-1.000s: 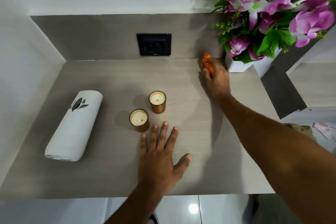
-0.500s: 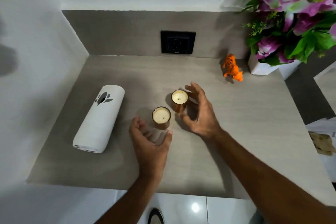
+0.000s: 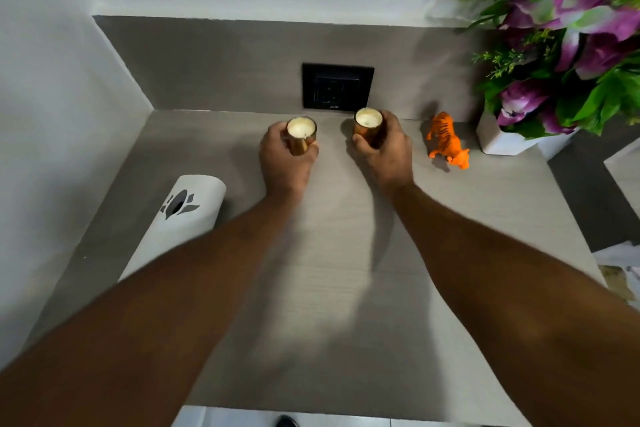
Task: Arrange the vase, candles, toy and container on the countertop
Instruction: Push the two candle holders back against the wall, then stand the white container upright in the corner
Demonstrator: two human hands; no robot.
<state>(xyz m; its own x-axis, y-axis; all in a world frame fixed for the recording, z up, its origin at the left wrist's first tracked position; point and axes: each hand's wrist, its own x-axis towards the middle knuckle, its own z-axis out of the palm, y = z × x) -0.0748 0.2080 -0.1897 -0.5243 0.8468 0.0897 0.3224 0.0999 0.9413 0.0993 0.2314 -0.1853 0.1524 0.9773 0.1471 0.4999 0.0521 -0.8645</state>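
Observation:
My left hand (image 3: 285, 163) grips one copper candle (image 3: 302, 133) with cream wax, near the back of the grey countertop (image 3: 339, 281). My right hand (image 3: 384, 152) grips the second copper candle (image 3: 367, 125), close to the back wall. An orange toy tiger (image 3: 447, 140) stands to the right of that candle. A white vase (image 3: 502, 142) with purple flowers and green leaves sits in the back right corner. A white cylindrical container (image 3: 180, 218) with a dark flower cut-out lies on its side at the left, partly hidden by my left forearm.
A black wall socket (image 3: 337, 86) sits in the grey backsplash just behind the candles. White walls close the left side and the back. The countertop's front edge runs along the bottom, with floor tiles below. Papers (image 3: 620, 270) lie off the right edge.
Both hands closed on the candles and carried them from the middle of the countertop to the back, near the socket. The toy, vase and container stayed put.

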